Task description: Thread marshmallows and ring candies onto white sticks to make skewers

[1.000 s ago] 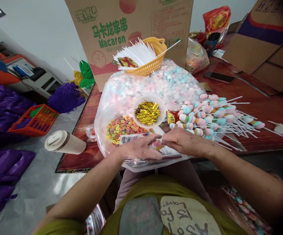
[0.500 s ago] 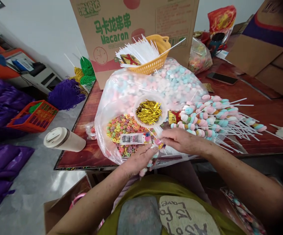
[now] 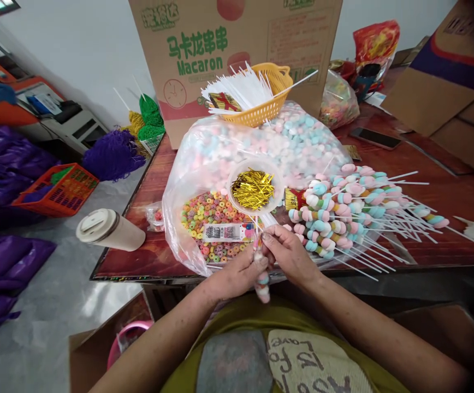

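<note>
Near the table's front edge, my left hand [image 3: 237,271] is closed around a wrapped candy skewer [image 3: 263,285], its candy end pointing toward my body. My right hand [image 3: 288,248] pinches at the stick end, touching the wrapper top. Just beyond my hands stands a white bowl of gold twist ties [image 3: 253,188]. To its left lie colourful candy rings [image 3: 204,207] with a printed packet [image 3: 227,232] on top. Many marshmallow skewers [image 3: 343,207] are piled to the right, beside a red-and-gold label [image 3: 294,198].
A large plastic bag of marshmallows [image 3: 229,144] carries a yellow basket [image 3: 253,115] of white sticks. Behind it stands a cardboard box [image 3: 241,33]. A cup [image 3: 112,229] sits at the left edge, a phone [image 3: 375,138] at the back right.
My right hand has moved down beside my left and now pinches the skewer's stick end. The skewer stands more upright in view. The whole view has shifted slightly.
</note>
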`<state>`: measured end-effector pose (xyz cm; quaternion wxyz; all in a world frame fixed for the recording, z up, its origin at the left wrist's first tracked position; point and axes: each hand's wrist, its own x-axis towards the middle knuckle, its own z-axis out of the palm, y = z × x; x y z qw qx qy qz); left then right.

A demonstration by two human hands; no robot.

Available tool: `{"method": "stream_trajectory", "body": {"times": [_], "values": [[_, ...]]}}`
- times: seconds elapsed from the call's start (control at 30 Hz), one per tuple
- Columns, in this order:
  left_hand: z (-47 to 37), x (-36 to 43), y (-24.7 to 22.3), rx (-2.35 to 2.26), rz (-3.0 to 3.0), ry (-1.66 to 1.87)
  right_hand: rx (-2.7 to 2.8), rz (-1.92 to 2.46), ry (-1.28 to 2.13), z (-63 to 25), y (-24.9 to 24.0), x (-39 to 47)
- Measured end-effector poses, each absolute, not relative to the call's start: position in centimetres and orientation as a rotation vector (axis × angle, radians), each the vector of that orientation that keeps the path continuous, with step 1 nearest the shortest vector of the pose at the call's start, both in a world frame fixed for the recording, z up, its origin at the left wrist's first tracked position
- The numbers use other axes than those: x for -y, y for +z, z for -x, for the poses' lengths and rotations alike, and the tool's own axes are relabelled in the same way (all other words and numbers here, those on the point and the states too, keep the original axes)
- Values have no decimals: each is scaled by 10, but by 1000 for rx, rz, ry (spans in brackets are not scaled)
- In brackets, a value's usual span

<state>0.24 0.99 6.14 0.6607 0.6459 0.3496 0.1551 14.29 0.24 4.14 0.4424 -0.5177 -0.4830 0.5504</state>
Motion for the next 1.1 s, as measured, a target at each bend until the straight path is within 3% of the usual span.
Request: {"method": "stream_trajectory", "body": {"times": [0.13, 0.23, 0.37, 0.47, 0.63, 0.77, 0.83, 0.87, 0.9, 0.93, 1.1], "values": [[4, -19, 53, -1083, -1226, 353, 1624, 1299, 721, -157, 54, -6], [13, -27, 53, -1067, -1269, 209, 2261, 1001, 135, -171, 62, -4], [16, -32, 61, -768, -1411, -35, 2792, 737, -168, -175, 57, 2], [14, -33, 66, -712, -1738, -144, 2868, 898, -27, -169, 45, 7], [24, -32, 64, -665, -2581, 104, 2414, 1237, 1062, -157, 40, 9], [36, -29, 50, -870, -2510, 432, 2146, 1198, 1567, -163, 59, -20], [36, -28, 42, -1112, -2136, 664, 2129, 1278, 1451, -169, 67, -50], [34, -28, 39, -1206, -1883, 756, 2122, 1365, 1274, -171, 68, -67], [31, -29, 37, -1266, -1623, 807, 2232, 1556, 850, -171, 66, -84], [27, -30, 35, -1296, -1381, 825, 2267, 1613, 719, -170, 63, -101], [13, -39, 32, -1232, -741, 822, 2438, 1615, 572, -158, 47, -151]]}}
